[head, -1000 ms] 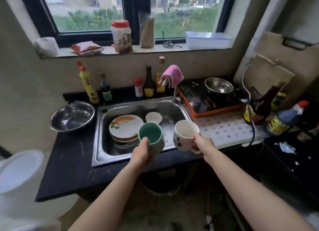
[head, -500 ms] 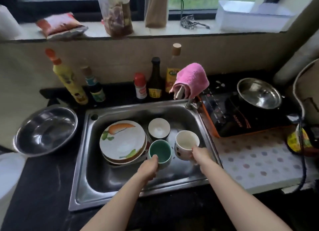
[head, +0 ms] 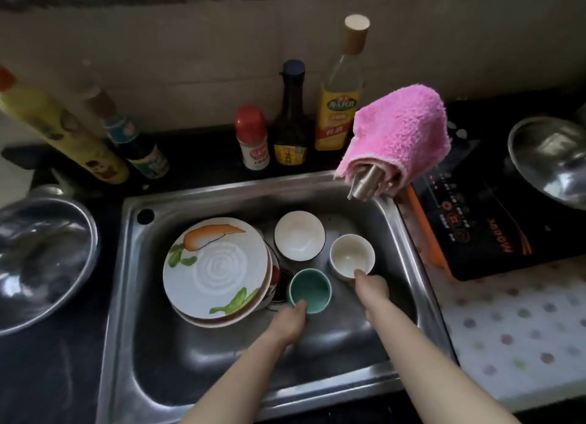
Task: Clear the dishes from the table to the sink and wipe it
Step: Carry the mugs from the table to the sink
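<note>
Reaching into the sink [head: 126,265], the left hand [head: 287,320] grips the near side of the green cup [head: 310,290], thumb at its rim, while the right hand [head: 371,289] holds the white cup [head: 352,258] by its near wall. Both cups sit upright low in the sink (mouths up), the green one just beside a stack of plates [head: 215,265] in the sink's left half, the white one near a small white bowl [head: 299,235] toward the sink's back. A pink cloth [head: 399,131] drapes the tap [head: 364,184] at the sink's back right corner, and a steel bowl [head: 41,258] sits on the bench [head: 63,376] left of the sink.
</note>
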A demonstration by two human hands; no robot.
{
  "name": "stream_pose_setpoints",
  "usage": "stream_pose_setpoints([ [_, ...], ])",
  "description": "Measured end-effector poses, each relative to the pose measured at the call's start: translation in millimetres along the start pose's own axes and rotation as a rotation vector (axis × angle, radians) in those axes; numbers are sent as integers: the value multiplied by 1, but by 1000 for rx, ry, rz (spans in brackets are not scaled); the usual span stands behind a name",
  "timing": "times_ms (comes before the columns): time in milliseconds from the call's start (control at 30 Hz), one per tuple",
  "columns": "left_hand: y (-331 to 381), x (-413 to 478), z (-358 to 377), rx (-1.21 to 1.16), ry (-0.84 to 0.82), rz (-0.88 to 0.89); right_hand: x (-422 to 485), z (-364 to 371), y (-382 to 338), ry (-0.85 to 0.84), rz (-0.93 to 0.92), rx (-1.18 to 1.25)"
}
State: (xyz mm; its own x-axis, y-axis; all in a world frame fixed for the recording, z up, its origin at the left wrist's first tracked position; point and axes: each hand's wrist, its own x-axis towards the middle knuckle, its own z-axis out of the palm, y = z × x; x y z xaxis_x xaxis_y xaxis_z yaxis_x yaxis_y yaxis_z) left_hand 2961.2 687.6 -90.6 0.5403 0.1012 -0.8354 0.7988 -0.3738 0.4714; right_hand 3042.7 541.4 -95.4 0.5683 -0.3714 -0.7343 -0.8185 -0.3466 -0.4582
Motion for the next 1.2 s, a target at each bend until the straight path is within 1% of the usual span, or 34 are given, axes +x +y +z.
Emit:
stream_pose_setpoints([
  [100, 2, 4, -1, -34, -3, 49, 5, 3, -3, -4, 1, 9],
  [300, 2, 9, 0, -131, 51, 53, 12, 10, -7, -17, -44, 52],
  [433, 3, 3, -2, -134, 59, 65, 11, 4, -10, -54, -120, -12],
  [533, 5, -2, -3, -70, 105, 42, 5, 0, -6, -59, -191, -114],
  [633, 5, -8, 1, -3, 185, 36, -10, -7, -1, -4, -332, -322],
  [700, 4, -17, 4, -2, 244, 60, -23, -11, 2, -2, -418, -391],
  [1000, -22, -106, 22, -47, 526, 246, -99, -36, 35, -128, -783, -638],
  [1133, -55, -170, 41, -85, 740, 292, -149, -49, 65, -193, -1023, -754],
  [1200, -69, -194, 48, -117, 826, 285, -166, -50, 77, -217, -1106, -828],
])
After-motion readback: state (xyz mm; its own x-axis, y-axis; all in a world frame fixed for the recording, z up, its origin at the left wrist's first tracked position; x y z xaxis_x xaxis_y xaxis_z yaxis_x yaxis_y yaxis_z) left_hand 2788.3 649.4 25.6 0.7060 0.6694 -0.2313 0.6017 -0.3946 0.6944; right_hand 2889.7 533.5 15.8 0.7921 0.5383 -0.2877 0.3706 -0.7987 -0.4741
